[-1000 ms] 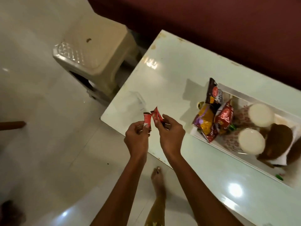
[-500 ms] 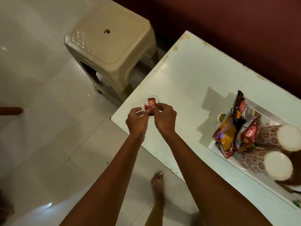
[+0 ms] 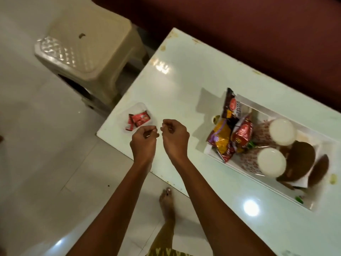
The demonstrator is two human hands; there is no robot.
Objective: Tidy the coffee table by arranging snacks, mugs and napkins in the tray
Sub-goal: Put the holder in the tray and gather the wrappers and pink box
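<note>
Small red sachets point(image 3: 138, 119) lie in a clear shallow dish point(image 3: 145, 109) near the table's left corner. My left hand point(image 3: 144, 143) and my right hand point(image 3: 175, 138) hover just in front of the dish, fingers curled, with nothing visible in them. A white tray point(image 3: 262, 109) on the right holds snack packets point(image 3: 230, 133), two patterned mugs point(image 3: 271, 162) lying on their sides and brown napkins point(image 3: 300, 159).
The pale green table point(image 3: 184, 80) has a beige plastic stool point(image 3: 88, 52) beyond its left end and a dark red sofa point(image 3: 258, 24) behind it. My bare foot point(image 3: 167, 202) stands on the tiled floor by the table's edge.
The red sachets have left my fingers and now lie in the clear dish. Both hands have pulled back toward me.
</note>
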